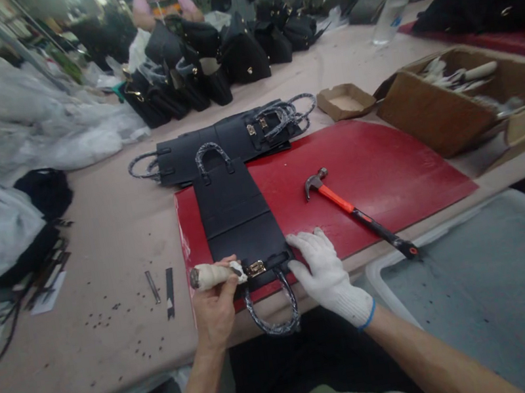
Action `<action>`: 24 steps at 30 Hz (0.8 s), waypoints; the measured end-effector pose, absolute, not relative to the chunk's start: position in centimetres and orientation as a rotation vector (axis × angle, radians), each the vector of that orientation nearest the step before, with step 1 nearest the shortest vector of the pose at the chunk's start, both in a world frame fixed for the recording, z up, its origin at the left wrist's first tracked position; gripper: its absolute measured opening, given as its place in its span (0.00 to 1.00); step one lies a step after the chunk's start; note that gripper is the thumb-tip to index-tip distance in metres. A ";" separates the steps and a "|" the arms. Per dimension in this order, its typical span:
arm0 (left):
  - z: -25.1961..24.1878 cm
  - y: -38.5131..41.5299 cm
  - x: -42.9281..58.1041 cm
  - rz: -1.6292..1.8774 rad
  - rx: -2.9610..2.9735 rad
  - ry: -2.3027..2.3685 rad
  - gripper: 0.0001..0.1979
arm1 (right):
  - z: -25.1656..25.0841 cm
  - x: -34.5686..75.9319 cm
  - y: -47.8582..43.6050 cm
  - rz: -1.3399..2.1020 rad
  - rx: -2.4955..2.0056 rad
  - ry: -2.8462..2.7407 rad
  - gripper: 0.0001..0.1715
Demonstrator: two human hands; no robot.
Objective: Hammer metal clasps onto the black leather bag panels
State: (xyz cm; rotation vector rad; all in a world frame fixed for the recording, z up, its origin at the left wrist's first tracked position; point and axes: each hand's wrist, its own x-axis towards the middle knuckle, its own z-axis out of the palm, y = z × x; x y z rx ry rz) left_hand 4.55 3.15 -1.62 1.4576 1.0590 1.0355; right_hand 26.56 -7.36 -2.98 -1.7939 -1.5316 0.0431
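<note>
In the head view, both forearms reach in from the near side of the red mat, the left one rising steeply, the right one slanting in from the mat's near right. The bare left hand, at the mat's near left corner, pinches a pale wrapped tool between thumb and fingers; the tool lies nearly level, its tip beside a gold clasp. The right hand, in a white glove with a blue cuff edge, rests palm down at the mat's near edge, fingers loosely spread and thumb apart, touching the side of a black bag panel. That panel lies flat across the mat's left part, 1 handle extending past the near edge. A claw hammer lies on the mat, its grip overhanging the near edge. Just beyond the mat's far right edge stands an open cardboard box holding white wrapped rods; a shallow cardboard tray sits at the far edge. Below the mat's near right edge is a translucent bin, with small dark specks inside. Well beyond the mat, a clear bottle stands upright or slightly tilted; I cannot tell which.
</note>
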 end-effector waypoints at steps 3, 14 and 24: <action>-1.2 3.1 6.5 1.014 1.523 0.998 0.12 | -2.6 27.2 -7.4 0.064 -1.882 -1.567 0.24; -1.7 2.5 10.0 0.996 1.650 0.910 0.09 | -2.0 27.6 -7.0 0.134 -2.017 -1.574 0.27; -1.3 2.4 9.9 0.923 1.653 0.920 0.10 | -2.8 28.1 -7.4 0.133 -1.806 -1.569 0.14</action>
